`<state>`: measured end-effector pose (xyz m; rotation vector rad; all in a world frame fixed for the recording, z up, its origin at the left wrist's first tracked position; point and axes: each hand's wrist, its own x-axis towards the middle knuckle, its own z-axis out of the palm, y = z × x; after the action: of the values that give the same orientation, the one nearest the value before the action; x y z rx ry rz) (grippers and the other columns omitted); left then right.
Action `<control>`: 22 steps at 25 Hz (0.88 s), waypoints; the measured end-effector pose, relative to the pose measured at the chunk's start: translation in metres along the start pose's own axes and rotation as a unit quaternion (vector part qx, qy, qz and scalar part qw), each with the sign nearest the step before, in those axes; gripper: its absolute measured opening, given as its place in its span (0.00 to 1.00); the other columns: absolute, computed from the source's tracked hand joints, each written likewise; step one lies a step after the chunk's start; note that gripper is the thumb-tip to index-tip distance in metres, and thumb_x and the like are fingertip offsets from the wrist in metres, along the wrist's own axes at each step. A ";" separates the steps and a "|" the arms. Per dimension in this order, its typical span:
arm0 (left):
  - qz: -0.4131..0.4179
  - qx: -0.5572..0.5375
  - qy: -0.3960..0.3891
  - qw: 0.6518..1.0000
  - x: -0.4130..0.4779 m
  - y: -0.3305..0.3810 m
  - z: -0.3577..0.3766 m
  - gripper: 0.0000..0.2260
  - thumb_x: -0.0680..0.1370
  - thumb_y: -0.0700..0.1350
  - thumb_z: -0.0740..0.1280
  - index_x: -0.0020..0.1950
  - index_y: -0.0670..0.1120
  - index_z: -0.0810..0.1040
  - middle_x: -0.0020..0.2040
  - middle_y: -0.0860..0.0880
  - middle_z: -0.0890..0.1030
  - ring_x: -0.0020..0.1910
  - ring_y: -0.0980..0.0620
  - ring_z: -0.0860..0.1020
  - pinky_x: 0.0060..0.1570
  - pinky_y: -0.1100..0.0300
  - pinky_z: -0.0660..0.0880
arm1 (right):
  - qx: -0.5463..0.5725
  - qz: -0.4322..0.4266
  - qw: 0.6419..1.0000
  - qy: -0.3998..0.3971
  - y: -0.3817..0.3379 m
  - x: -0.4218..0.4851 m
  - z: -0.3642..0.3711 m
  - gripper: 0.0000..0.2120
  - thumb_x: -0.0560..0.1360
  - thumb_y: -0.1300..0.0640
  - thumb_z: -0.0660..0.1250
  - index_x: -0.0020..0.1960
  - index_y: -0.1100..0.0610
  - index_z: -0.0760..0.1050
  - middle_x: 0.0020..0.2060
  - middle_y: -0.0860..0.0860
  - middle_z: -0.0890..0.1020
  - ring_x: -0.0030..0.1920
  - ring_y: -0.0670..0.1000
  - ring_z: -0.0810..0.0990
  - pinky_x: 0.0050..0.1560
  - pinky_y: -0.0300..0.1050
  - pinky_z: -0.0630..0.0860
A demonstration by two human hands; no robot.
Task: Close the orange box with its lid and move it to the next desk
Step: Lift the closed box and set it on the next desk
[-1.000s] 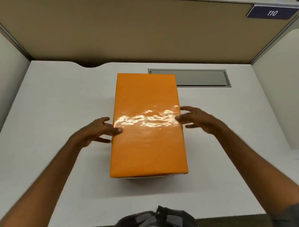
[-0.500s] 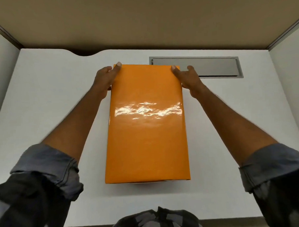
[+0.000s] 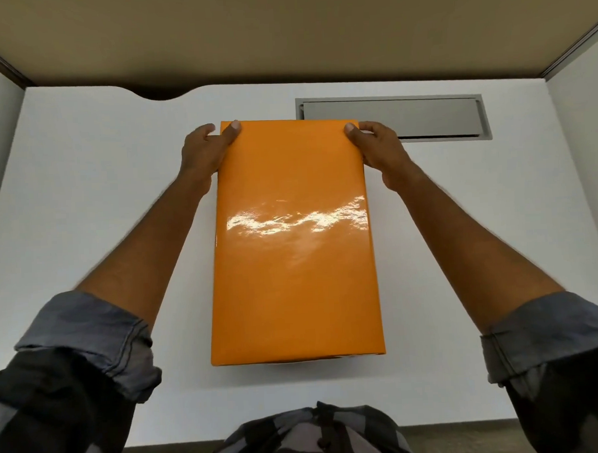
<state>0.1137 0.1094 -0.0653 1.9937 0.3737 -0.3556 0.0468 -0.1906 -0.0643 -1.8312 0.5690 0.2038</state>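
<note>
The orange box (image 3: 294,260) lies lengthwise in the middle of the white desk (image 3: 84,201), its glossy orange lid covering the whole top. My left hand (image 3: 203,151) grips the far left corner, thumb on the lid and fingers down the side. On the far right corner my right hand (image 3: 378,147) holds the same way, thumb on top. Both arms reach out along the box's long sides.
A grey metal cable hatch (image 3: 423,116) is set into the desk behind the box on the right. Tan partition panels (image 3: 282,38) close the back, and grey panels (image 3: 590,179) close the sides. The desk's near edge runs just in front of my torso.
My hands slid from the middle of the box's long sides to its far corners and closed on them. The view tilted lower and nearer to the box.
</note>
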 end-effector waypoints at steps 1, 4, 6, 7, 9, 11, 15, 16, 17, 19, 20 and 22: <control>-0.002 0.004 0.005 1.000 -0.008 -0.002 -0.001 0.38 0.74 0.66 0.68 0.79 0.49 0.64 0.78 0.45 0.67 0.74 0.42 0.70 0.69 0.44 0.72 | 0.025 0.004 1.000 -0.012 0.001 -0.007 -0.005 0.31 0.81 0.48 0.68 0.79 0.58 0.64 0.76 0.58 0.71 0.73 0.59 0.74 0.73 0.58 0.73; -0.024 -0.029 -0.038 0.999 -0.045 -0.016 -0.015 0.43 0.72 0.64 0.71 0.80 0.48 0.60 0.79 0.44 0.66 0.75 0.41 0.68 0.70 0.42 0.71 | 0.081 0.008 0.995 -0.052 0.011 -0.053 -0.022 0.35 0.79 0.58 0.71 0.81 0.57 0.59 0.80 0.56 0.65 0.75 0.58 0.72 0.74 0.59 0.72; -0.042 -0.023 -0.101 0.994 -0.084 -0.041 -0.032 0.44 0.70 0.61 0.75 0.80 0.47 0.61 0.77 0.44 0.69 0.73 0.42 0.71 0.67 0.42 0.73 | 0.079 0.030 0.994 -0.070 0.028 -0.105 -0.025 0.37 0.77 0.57 0.73 0.81 0.56 0.60 0.80 0.54 0.66 0.73 0.56 0.74 0.73 0.59 0.73; -0.051 -0.011 -0.129 0.990 -0.106 -0.058 -0.041 0.43 0.69 0.61 0.76 0.79 0.48 0.63 0.76 0.45 0.71 0.71 0.42 0.73 0.66 0.42 0.75 | 0.071 0.047 0.993 -0.077 0.041 -0.136 -0.023 0.37 0.76 0.54 0.74 0.80 0.54 0.62 0.79 0.52 0.67 0.72 0.55 0.75 0.72 0.59 0.74; -0.073 -0.002 -0.172 0.982 -0.152 -0.092 -0.057 0.41 0.68 0.60 0.76 0.78 0.50 0.66 0.73 0.48 0.75 0.67 0.44 0.77 0.60 0.45 0.79 | 0.053 0.077 0.992 -0.088 0.067 -0.198 -0.015 0.35 0.75 0.47 0.75 0.78 0.50 0.66 0.76 0.49 0.73 0.71 0.53 0.77 0.70 0.59 0.76; -0.086 -0.020 -0.199 0.976 -0.195 -0.118 -0.066 0.38 0.68 0.60 0.76 0.75 0.52 0.70 0.70 0.50 0.77 0.62 0.48 0.80 0.50 0.52 0.82 | 0.041 0.096 0.990 -0.091 0.087 -0.250 -0.007 0.34 0.73 0.43 0.75 0.76 0.48 0.69 0.72 0.47 0.77 0.69 0.53 0.79 0.69 0.59 0.77; -0.075 -0.051 -0.163 0.982 -0.239 -0.146 -0.063 0.33 0.71 0.56 0.76 0.74 0.51 0.72 0.68 0.51 0.78 0.60 0.47 0.81 0.52 0.49 0.83 | 0.018 0.102 0.992 -0.071 0.104 -0.297 0.008 0.32 0.75 0.48 0.74 0.76 0.53 0.70 0.68 0.50 0.81 0.66 0.53 0.81 0.70 0.55 0.76; -0.072 -0.050 -0.152 0.984 -0.242 -0.147 -0.061 0.32 0.72 0.54 0.76 0.74 0.50 0.72 0.67 0.51 0.78 0.60 0.45 0.80 0.55 0.45 0.82 | 0.024 0.099 0.993 -0.062 0.105 -0.301 0.011 0.31 0.76 0.50 0.74 0.76 0.54 0.71 0.67 0.51 0.82 0.65 0.54 0.81 0.69 0.54 0.76; -0.067 -0.046 -0.151 0.985 -0.244 -0.147 -0.059 0.32 0.72 0.53 0.77 0.74 0.50 0.72 0.66 0.51 0.79 0.60 0.44 0.80 0.56 0.43 0.81 | 0.031 0.095 0.994 -0.053 0.106 -0.302 0.013 0.30 0.76 0.53 0.75 0.75 0.56 0.72 0.66 0.52 0.82 0.64 0.54 0.82 0.68 0.53 0.77; -0.054 -0.043 -0.160 0.985 -0.246 -0.146 -0.057 0.30 0.71 0.51 0.78 0.72 0.49 0.73 0.62 0.51 0.80 0.56 0.47 0.82 0.50 0.47 0.82 | 0.047 0.089 0.994 -0.043 0.108 -0.302 0.013 0.26 0.75 0.56 0.76 0.72 0.59 0.75 0.62 0.54 0.85 0.62 0.54 0.84 0.63 0.49 0.79; -0.051 -0.044 -0.164 0.984 -0.246 -0.146 -0.057 0.29 0.71 0.50 0.78 0.71 0.48 0.75 0.61 0.50 0.81 0.54 0.49 0.82 0.46 0.51 0.82 | 0.054 0.089 0.994 -0.045 0.108 -0.300 0.012 0.25 0.75 0.57 0.76 0.70 0.59 0.77 0.60 0.54 0.86 0.60 0.54 0.85 0.61 0.48 0.80; -0.051 -0.049 -0.175 0.982 -0.242 -0.145 -0.060 0.28 0.70 0.49 0.79 0.69 0.46 0.76 0.57 0.50 0.83 0.51 0.51 0.82 0.40 0.56 0.81 | 0.060 0.090 0.993 -0.052 0.108 -0.296 0.010 0.23 0.73 0.56 0.77 0.66 0.59 0.80 0.55 0.51 0.87 0.56 0.51 0.86 0.58 0.47 0.81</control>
<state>-0.1603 0.1985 -0.0591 1.7771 0.2649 -0.7266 -0.2601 -0.1233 -0.0370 -1.6442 0.6606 0.3766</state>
